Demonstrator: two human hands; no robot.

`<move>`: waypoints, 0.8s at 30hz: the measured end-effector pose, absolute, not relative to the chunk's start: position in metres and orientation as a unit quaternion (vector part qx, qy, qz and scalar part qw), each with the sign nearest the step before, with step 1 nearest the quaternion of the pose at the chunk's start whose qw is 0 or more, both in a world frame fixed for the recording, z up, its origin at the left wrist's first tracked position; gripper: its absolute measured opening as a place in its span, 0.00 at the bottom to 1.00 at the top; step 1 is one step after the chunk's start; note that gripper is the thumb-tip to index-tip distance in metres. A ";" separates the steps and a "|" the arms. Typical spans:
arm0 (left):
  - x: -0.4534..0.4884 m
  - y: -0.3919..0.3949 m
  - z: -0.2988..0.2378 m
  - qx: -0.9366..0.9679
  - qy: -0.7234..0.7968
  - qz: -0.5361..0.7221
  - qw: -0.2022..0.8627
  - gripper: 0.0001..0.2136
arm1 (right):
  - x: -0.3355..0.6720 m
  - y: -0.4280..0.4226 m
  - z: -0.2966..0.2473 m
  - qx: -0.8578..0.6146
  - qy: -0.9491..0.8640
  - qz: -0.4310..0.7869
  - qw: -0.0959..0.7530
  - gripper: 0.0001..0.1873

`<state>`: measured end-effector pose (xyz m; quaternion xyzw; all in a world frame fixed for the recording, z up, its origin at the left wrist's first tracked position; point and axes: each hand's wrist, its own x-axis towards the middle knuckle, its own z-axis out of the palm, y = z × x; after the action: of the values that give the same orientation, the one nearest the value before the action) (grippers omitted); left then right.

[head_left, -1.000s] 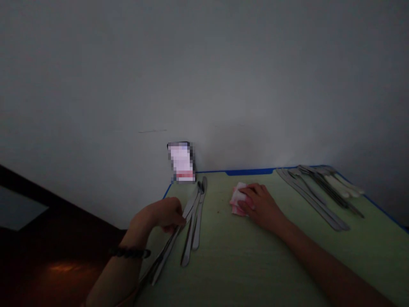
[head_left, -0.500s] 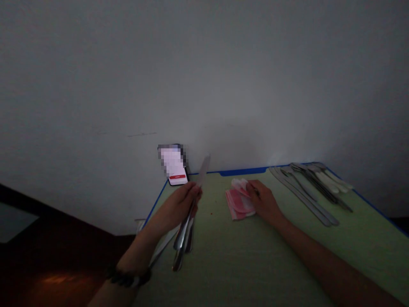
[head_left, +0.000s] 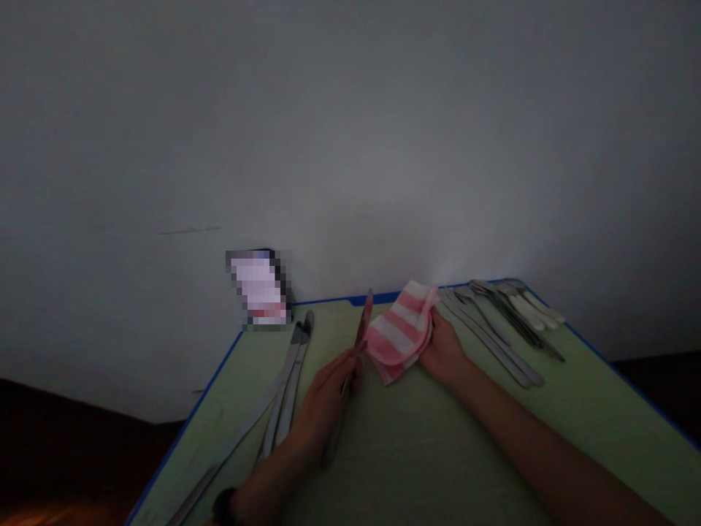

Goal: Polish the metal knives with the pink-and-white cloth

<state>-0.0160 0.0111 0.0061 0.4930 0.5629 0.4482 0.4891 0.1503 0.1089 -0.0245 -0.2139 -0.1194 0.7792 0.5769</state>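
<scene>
A metal table knife (head_left: 366, 321) is in my left hand (head_left: 333, 383), its blade pointing up and away and its handle slanting down toward the table. My right hand (head_left: 446, 347) grips a folded pink-and-white striped cloth (head_left: 402, 332) by its right side. The cloth's left edge is right beside the knife; whether they touch I cannot tell. Left of my left hand, several more table knives (head_left: 289, 387) lie on the green tabletop (head_left: 416, 453), partly hidden by my forearm.
Forks and spoons (head_left: 507, 314), some with white handles, lie in rows at the table's back right. A phone (head_left: 260, 288) with a lit, blurred screen leans on the wall (head_left: 350, 146) at the back left. Blue trim (head_left: 375, 298) edges the table.
My left hand has moved right with the knife, toward the cloth. My right hand has lifted the cloth, which now spreads out more. The view has turned slightly right.
</scene>
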 end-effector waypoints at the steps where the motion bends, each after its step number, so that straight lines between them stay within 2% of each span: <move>1: -0.016 0.011 0.007 0.496 0.562 0.449 0.486 0.16 | 0.151 0.107 -0.021 -0.202 -0.115 0.790 0.567 0.17; 6: -0.015 0.007 0.008 0.512 0.541 0.454 0.490 0.21 | 0.154 0.098 -0.015 -0.162 -0.121 0.841 0.503 0.20; 14: -0.019 0.008 -0.004 0.560 0.524 0.421 0.484 0.22 | 0.149 0.090 -0.013 -0.133 -0.187 0.852 0.470 0.18; 21: -0.013 0.005 -0.009 0.680 0.538 0.373 0.330 0.11 | 0.143 0.087 -0.021 -0.191 -0.284 0.854 0.393 0.10; 24: -0.007 0.000 -0.007 0.733 0.511 0.347 0.284 0.09 | 0.139 0.082 -0.024 -0.235 -0.301 0.833 0.401 0.07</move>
<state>-0.0070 0.0004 -0.0066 0.7331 0.5112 0.3474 0.2839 0.1393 0.0825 -0.0239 -0.2351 -0.3008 0.8327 0.4010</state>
